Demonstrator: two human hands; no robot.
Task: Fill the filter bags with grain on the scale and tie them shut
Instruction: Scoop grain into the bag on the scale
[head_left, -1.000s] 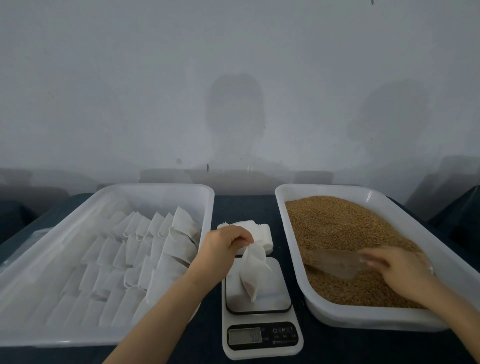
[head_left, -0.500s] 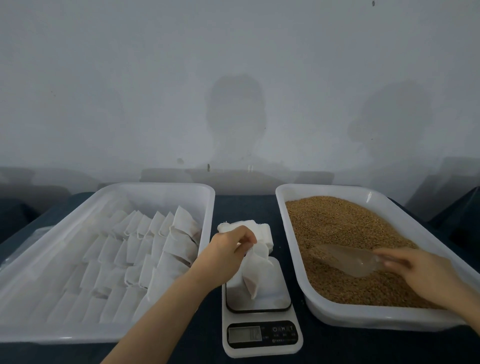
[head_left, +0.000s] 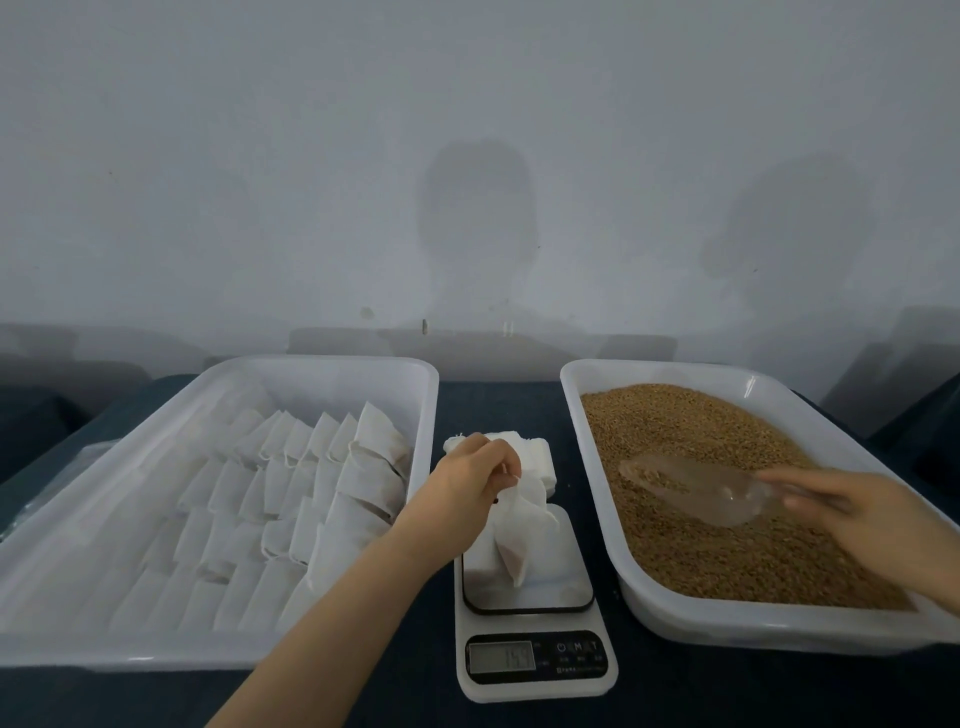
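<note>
Two hands were busy on my feed. The left hand (head_left: 470, 483) pinched the mouth of a filter bag (head_left: 511, 545) between curled fingers. The bag hung with its lower corner down on the plate of the scale (head_left: 535, 670), and a little brown showed through its lower part. The right hand (head_left: 857, 514), blurred, gripped the handle of a clear scoop (head_left: 696, 483). The scoop carried some grain and sat just over the grain surface, to the right of the scale.

Right of the scale, the grain tray (head_left: 727, 626) was filled with brown grain (head_left: 701, 426). Left of the scale, the bag tray (head_left: 322, 364) held rows of white bags (head_left: 291, 483) leaning on one another, packed toward its scale-side half. Just behind the scale lay a small stack of flat bags (head_left: 535, 454), partly hidden by the left hand.

Against the frame from a second earlier, I saw that the scoop had come up out of the grain where it had been dug in. The right hand had drawn farther from the scale. The left hand and its bag had kept their place over the plate.
</note>
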